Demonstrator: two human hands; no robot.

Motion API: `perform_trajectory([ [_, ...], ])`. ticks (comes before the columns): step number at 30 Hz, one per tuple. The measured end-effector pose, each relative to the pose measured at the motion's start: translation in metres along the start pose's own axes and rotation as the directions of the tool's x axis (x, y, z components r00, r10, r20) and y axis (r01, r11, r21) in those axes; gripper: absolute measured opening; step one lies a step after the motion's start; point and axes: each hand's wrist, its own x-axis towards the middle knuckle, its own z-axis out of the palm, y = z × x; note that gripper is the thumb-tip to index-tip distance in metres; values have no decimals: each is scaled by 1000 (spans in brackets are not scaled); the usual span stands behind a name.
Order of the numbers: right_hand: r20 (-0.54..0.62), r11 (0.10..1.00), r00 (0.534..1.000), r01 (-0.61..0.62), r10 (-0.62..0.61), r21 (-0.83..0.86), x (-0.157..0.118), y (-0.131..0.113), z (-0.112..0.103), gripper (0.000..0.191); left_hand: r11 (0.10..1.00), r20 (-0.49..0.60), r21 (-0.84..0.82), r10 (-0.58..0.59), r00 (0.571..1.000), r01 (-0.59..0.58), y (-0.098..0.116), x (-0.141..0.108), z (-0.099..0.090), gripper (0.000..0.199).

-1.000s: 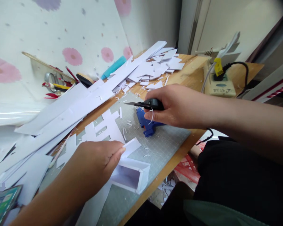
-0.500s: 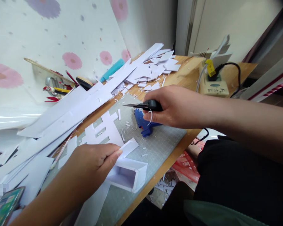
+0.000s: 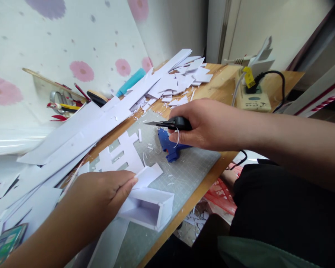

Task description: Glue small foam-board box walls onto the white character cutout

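Observation:
My left hand (image 3: 111,191) pinches a small white board piece (image 3: 149,175) between thumb and fingers, just above an open white box (image 3: 166,210) on the grey cutting mat (image 3: 190,167). My right hand (image 3: 194,124) is wrapped round a black utility knife (image 3: 180,123), its blade pointing left over the mat. A thin white shaving hangs by the right thumb. Under that hand lies a blue glue gun (image 3: 170,147), partly hidden. Left of it is a white cutout with slots (image 3: 130,149).
Long white boards (image 3: 100,128) and a heap of scraps (image 3: 181,80) lie along the wall. A power strip (image 3: 254,100) with plugs stands at the back right. A phone (image 3: 8,243) is at lower left.
My left hand has moved slightly left with the board piece, which now shows more of its face. My right hand and the knife have hardly moved.

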Motion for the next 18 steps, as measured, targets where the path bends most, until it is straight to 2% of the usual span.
perform_trajectory([
  [3, 12, 1000, 1000, -7, 7, 7, 0, -4, -1, 11, 995, 90, 45, 80, 993, -84, 1, 2, 3, 44],
  [9, 47, 999, 999, -28, 27, 31, 1, -9, -1, 11, 999, 87, -21, 43, 995, -41, -4, 2, 0, 44],
  [11, 52, 997, 998, -33, 29, 73, 2, -11, 0, 9, 994, -15, -101, -34, 999, 32, -8, 1, -5, 36],
  [13, 43, 985, 999, -33, 26, 168, 3, -15, 2, 7, 958, -182, -273, -144, 973, 91, -11, 1, -7, 27],
  [14, 34, 971, 999, -32, 25, 237, 3, -17, 4, 7, 917, -267, -390, -206, 941, 90, -11, 1, -7, 24],
  [16, 49, 912, 999, -36, 18, 408, 5, -22, 9, 9, 784, -351, -617, -346, 870, 64, -8, 2, -3, 24],
  [17, 64, 873, 997, -63, 37, 484, 6, -24, 11, 9, 690, -363, -723, -420, 832, 33, -5, 2, 0, 25],
  [18, 82, 832, 996, -74, 35, 550, 8, -27, 14, 12, 564, -316, -826, -482, 817, 13, -1, 3, 3, 23],
])
